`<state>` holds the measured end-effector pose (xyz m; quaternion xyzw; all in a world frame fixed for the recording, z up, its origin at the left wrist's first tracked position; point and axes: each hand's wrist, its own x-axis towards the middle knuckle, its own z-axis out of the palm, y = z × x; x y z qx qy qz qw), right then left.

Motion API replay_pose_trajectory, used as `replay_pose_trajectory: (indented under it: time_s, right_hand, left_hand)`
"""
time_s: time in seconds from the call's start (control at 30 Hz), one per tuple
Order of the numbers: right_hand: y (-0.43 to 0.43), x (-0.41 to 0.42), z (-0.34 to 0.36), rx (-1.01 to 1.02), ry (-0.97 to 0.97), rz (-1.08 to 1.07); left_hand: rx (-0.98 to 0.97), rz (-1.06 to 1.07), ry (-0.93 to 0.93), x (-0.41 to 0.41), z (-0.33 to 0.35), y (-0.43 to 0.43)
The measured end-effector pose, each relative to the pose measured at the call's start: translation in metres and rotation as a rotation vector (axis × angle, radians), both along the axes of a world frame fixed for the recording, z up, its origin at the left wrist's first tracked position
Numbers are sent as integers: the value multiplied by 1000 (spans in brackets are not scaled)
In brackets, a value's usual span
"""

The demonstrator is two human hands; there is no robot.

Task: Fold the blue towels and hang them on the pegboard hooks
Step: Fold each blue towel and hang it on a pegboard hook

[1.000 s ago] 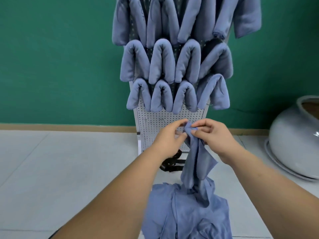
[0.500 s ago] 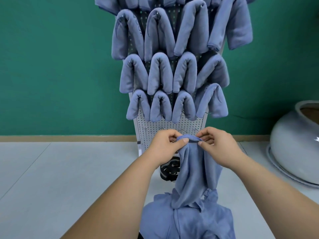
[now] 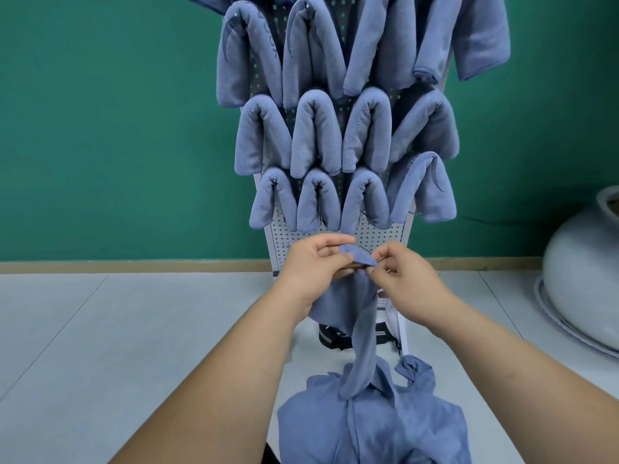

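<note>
While working before a plain green wall (image 3: 100, 128), pinches the top edge of a blue towel (image 3: 348, 301) with the left hand (image 3: 313, 266), with thumb and forefinger clamped on the cloth and the other fingers curled beneath. Nips the same edge just beside it with the right hand (image 3: 407, 284), with fingertips pressed together on the hem. Holds it high like this, probably, to let the length drop straight and to find a corner before folding; not yet folded, by the look of it. Hangs down between the forearms to a heap of loose blue towels (image 3: 368, 420) on the pale floor (image 3: 117, 329), touching or tangled in the heap at its lower end, cannot tell which.

Just behind the hands, faces a white pegboard (image 3: 385, 234) carrying at least three rows of folded towels (image 3: 315, 139), draped over hooks mostly hidden under the cloth. Leaves a bare perforated strip below the lowest row, likely the next hanging place. Something black (image 3: 335, 336) at the foot of the board, too obscured to name.

Far right, on a shallow saucer (image 3: 544, 306), a large white ceramic pot (image 3: 582, 286). Shows only a sliver of its mouth; contents impossible to tell.
</note>
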<state>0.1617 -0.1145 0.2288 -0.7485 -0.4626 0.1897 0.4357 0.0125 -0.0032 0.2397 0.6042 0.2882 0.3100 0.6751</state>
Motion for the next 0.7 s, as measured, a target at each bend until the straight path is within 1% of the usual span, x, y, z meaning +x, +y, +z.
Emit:
replay_pose_trajectory:
  time_s: [0.03, 0.1, 0.2, 0.33, 0.43, 0.47, 0.53, 0.6, 0.7]
  right_hand:
    - [1, 3, 1, 14, 18, -9]
    - [0, 6, 5, 45, -9, -12]
    - [-3, 9, 11, 87, -115, 13]
    - [-7, 16, 16, 109, -264, 35]
    - [-10, 25, 16, 93, -367, 33]
    - [-11, 28, 14, 68, -431, 22]
    - [-12, 34, 10, -24, -629, -54]
    - [-12, 39, 9, -104, -782, -158]
    - [-12, 46, 11, -182, -871, -254]
  left_hand:
    - [51, 3, 20, -1, 1, 3]
    - [195, 3, 87, -5, 2, 6]
    - [447, 1, 227, -3, -1, 8]
    - [665, 30, 318, 7, -4, 9]
    - [745, 60, 302, 14, -2, 9]
    - [791, 72, 317, 16, -2, 10]
    - [886, 99, 371, 22, -4, 14]
    - [903, 131, 397, 28, -6, 17]
    - [873, 180, 445, 34, -10, 20]
